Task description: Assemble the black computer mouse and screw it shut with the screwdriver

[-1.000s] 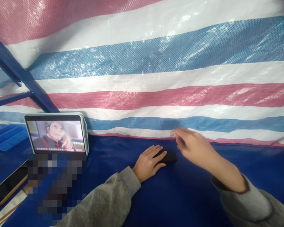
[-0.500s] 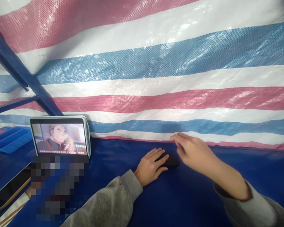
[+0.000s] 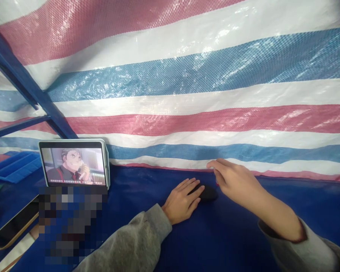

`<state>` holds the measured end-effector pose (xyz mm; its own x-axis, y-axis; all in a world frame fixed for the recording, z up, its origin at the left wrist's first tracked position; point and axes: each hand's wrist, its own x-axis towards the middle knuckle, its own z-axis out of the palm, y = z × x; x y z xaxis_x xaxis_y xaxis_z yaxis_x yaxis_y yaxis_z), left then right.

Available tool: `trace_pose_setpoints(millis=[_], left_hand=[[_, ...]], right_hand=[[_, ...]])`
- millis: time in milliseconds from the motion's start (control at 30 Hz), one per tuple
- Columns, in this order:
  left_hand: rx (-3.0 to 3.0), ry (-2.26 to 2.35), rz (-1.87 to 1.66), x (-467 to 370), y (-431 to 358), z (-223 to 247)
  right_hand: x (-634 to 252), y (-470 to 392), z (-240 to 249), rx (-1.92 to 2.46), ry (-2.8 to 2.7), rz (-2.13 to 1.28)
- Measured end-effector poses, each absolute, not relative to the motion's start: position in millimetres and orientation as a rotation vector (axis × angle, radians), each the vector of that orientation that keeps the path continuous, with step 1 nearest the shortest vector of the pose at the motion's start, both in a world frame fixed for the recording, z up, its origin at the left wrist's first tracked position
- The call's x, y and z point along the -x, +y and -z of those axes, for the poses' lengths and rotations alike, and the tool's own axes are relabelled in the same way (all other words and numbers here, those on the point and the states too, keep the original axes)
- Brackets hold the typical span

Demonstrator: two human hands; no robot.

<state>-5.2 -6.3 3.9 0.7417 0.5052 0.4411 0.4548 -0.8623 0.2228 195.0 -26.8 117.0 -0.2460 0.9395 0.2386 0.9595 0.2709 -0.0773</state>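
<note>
A dark, low, rounded object [image 3: 209,193] lies on the blue tabletop [image 3: 204,241]; its kind is not clear. Resting on its left side is my left hand [image 3: 184,200], fingers stretched out and lying flat. To the right, just above the object, hovers my right hand [image 3: 232,179], its thumb and fingers drawn together in a pinch. Whatever they hold, if anything, is hidden or too small to name. A tiny red-pink bit [image 3: 217,184] shows beneath the right hand's thumb.
A tablet [image 3: 75,166] in a light case stands at the left, playing a cartoon. Nearby are a phone [image 3: 15,223], a blue tray [image 3: 17,166] and a blurred-out patch. Striped plastic sheeting [image 3: 187,124] hangs behind the table, beside a blue metal frame [image 3: 31,87].
The view has shifted slightly, so things sit a little farther right. My right hand stays pinched, and the red-pink bit now shows beneath it. My left hand remains on the dark object.
</note>
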Motion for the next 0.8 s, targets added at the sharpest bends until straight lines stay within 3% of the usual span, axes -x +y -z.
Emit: trace_pose_setpoints(millis=[800], left_hand=[[-2.845,0.768,-0.843,3.4,-5.5,0.4]], right_hand=[[-194.4,-27.0,-115.8,1.750,-2.277,0.123]])
